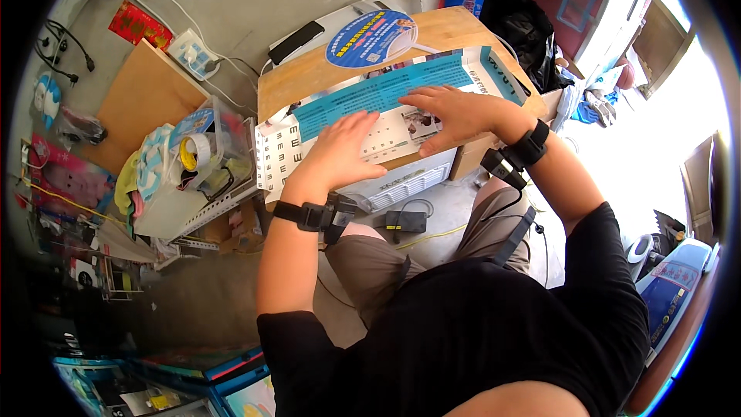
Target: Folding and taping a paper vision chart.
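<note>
My left hand [346, 147] lies flat, fingers spread, on the white lower part of a large folded paper sheet [386, 108] with a teal band across its top. My right hand [455, 112] presses flat on the same sheet, just beside the left, fingers wide and gripping nothing. The sheet lies on a wooden table [440, 31] and hangs over its near edge. To my left a clear plastic bin [220, 147] holds a roll of tape [194, 153] and other small things I cannot make out. Beyond the sheet, a round blue hand fan [369, 37] and a black phone [296, 42] lie on the table. A black adapter [407, 222] sits on the floor between my knees and the table.
</note>
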A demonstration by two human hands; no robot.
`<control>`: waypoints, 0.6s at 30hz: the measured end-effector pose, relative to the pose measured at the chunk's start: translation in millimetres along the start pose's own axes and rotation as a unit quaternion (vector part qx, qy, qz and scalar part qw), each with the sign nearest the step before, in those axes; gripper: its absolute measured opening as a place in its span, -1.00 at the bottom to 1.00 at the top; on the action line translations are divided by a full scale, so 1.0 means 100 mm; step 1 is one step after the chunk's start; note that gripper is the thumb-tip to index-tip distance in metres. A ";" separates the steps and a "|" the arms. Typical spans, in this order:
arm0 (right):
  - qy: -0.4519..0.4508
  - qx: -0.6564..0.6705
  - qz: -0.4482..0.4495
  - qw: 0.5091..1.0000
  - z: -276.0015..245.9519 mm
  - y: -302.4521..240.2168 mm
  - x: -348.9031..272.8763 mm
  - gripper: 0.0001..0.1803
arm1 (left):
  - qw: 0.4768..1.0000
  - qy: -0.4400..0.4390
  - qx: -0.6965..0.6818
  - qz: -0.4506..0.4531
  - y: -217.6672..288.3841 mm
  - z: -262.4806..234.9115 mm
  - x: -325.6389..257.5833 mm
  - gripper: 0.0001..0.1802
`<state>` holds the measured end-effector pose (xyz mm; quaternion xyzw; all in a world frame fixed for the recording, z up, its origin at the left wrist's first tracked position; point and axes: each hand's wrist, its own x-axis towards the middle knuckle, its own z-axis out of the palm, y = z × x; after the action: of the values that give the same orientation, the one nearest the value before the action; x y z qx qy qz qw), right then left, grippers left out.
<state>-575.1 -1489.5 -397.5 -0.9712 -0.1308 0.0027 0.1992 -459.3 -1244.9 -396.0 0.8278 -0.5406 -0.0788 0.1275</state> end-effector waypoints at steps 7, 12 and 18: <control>0.007 -0.021 0.014 1.000 0.07 -0.11 -0.29 -0.18 | 0.998 0.048 -0.044 0.020 -0.06 0.07 -0.18 -0.20; 0.079 -0.048 0.037 0.995 0.16 -0.15 -0.62 -0.36 | 0.996 0.075 -0.037 0.016 -0.04 0.14 -0.38 -0.30; 0.157 -0.060 0.039 0.985 0.29 -0.13 -0.80 -0.37 | 0.992 0.122 -0.022 0.008 -0.01 0.22 -0.59 -0.36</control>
<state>-657.5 -1487.1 -423.1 -0.9742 -0.0598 -0.1500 0.1579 -488.7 -1192.9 -417.2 0.8236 -0.5261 0.0118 0.2114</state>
